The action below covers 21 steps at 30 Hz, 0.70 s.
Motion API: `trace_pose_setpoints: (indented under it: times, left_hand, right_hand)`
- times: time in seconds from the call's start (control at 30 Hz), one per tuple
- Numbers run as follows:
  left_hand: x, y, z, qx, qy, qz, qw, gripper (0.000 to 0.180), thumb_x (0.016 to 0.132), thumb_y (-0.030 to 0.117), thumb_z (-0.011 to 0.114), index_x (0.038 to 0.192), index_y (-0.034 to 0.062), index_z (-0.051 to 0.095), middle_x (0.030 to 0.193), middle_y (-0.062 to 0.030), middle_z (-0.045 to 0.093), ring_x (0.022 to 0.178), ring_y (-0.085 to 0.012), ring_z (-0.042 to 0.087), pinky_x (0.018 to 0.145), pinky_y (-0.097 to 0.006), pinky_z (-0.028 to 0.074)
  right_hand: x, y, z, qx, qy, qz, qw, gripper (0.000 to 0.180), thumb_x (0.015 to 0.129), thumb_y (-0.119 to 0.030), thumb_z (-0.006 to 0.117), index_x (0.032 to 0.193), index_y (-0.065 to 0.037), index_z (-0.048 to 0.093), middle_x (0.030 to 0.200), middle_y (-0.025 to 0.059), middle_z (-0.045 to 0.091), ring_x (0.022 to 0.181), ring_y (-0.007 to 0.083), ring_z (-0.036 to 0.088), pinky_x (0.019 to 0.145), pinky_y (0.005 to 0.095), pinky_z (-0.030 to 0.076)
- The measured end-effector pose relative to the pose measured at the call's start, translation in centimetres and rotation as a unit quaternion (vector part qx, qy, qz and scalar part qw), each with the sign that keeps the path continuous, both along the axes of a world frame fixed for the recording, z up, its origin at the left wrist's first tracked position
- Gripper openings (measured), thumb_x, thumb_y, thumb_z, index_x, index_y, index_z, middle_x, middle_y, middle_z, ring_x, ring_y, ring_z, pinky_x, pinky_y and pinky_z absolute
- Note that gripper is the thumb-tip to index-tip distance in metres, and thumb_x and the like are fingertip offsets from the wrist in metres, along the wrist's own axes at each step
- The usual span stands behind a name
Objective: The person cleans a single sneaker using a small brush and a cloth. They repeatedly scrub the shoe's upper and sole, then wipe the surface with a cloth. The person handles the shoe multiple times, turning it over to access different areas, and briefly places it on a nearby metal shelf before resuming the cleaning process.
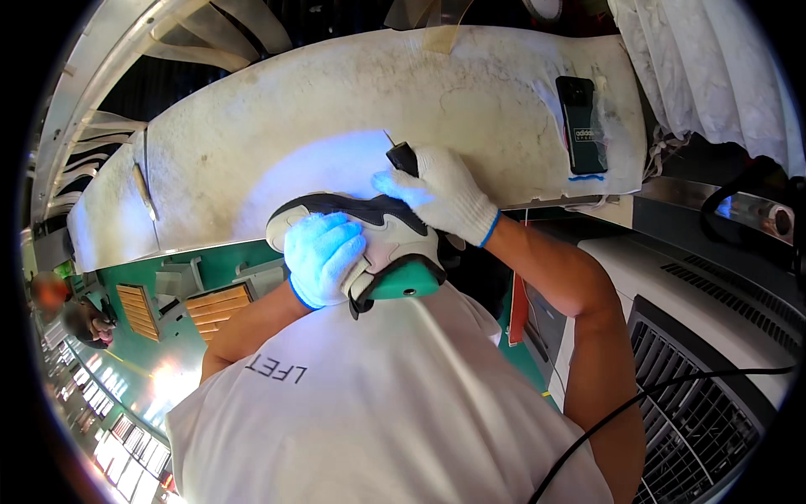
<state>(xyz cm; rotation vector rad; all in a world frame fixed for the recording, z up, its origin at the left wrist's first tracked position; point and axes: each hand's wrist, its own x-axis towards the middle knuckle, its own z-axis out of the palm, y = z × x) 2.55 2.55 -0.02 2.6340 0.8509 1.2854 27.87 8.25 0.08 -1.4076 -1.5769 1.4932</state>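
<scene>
The left hand [323, 259], in a white knit glove that looks blue in the light, has its fingers curled over the side of a light grey and black shoe with a green block in its opening [393, 239]. It grips the shoe well. The shoe is in front of the person's tummy, by the near edge of a long, cream-coloured table with dark scuffs [470, 84]. Its black sole is turned toward the table, and the green block, which has a small round hole, faces the person. I cannot tell if the shoe touches the table.

The right hand [453, 191], in a white knit glove with a blue edge, has its fingers wrapped around a small tool with a black handle and a thin, pointy tip [402, 158]. The tip points up and away from the person, well off the shoe. The hand is right by the sole (I cannot tell if they touch).

A patch of blue light shines on the table near both hands. Far to the right, a flat black phone-like thing [578, 113] lies on the table, partly under clear plastic. Far to the left lies a thin, tan stick [144, 191]. The person wears a loose white shirt [386, 420].
</scene>
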Motion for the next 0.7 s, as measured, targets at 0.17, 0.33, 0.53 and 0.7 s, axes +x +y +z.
trace_pose_setpoints:
  times: [0.17, 0.33, 0.53, 0.7]
  left_hand:
    - [-0.3, 0.5, 0.1, 0.008, 0.006, 0.007, 1.0, 0.038, 0.073, 0.019, 0.085, 0.108, 0.008, 0.076, 0.114, -0.0121, 0.078, 0.099, -0.0344, 0.076, 0.081, -0.048, 0.059]
    - [-0.6, -0.5, -0.7, 0.029, 0.027, 0.006, 0.999, 0.034, 0.073, 0.018, 0.085, 0.105, 0.0099, 0.079, 0.113, -0.0105, 0.078, 0.101, -0.0325, 0.077, 0.083, -0.047, 0.059]
    - [-0.1, -0.2, -0.4, 0.008, 0.017, 0.009, 1.0, 0.045, 0.079, 0.02, 0.085, 0.12, 0.0056, 0.073, 0.118, -0.0153, 0.077, 0.106, -0.0387, 0.075, 0.093, -0.052, 0.056]
    - [-0.8, -0.6, 0.1, 0.021, 0.041, 0.02, 0.999, 0.046, 0.081, 0.023, 0.086, 0.12, 0.0028, 0.072, 0.123, -0.0183, 0.076, 0.113, -0.0415, 0.072, 0.098, -0.053, 0.056]
  right_hand:
    - [-0.7, -0.2, 1.3, -0.193, 0.254, -0.139, 0.937, 0.021, 0.104, -0.016, 0.071, 0.088, -0.002, 0.073, 0.084, -0.0024, 0.069, 0.077, 0.0106, 0.061, 0.074, 0.0298, 0.052]
    - [-0.5, 0.2, 1.8, -0.026, -0.073, 0.009, 0.997, 0.043, 0.095, -0.041, 0.078, 0.097, 0.003, 0.075, 0.078, 0.0149, 0.072, 0.077, 0.025, 0.073, 0.073, 0.0439, 0.055]
    - [-3.1, 3.0, 0.9, 0.138, -0.13, 0.035, 0.981, 0.048, 0.094, -0.046, 0.08, 0.091, 0.002, 0.074, 0.078, 0.0236, 0.071, 0.071, 0.038, 0.069, 0.07, 0.0464, 0.054]
    - [-3.6, 5.4, 3.1, 0.025, 0.039, -0.095, 0.994, 0.053, 0.094, -0.051, 0.081, 0.084, 0.002, 0.075, 0.078, 0.0182, 0.075, 0.068, 0.032, 0.073, 0.069, 0.0461, 0.059]
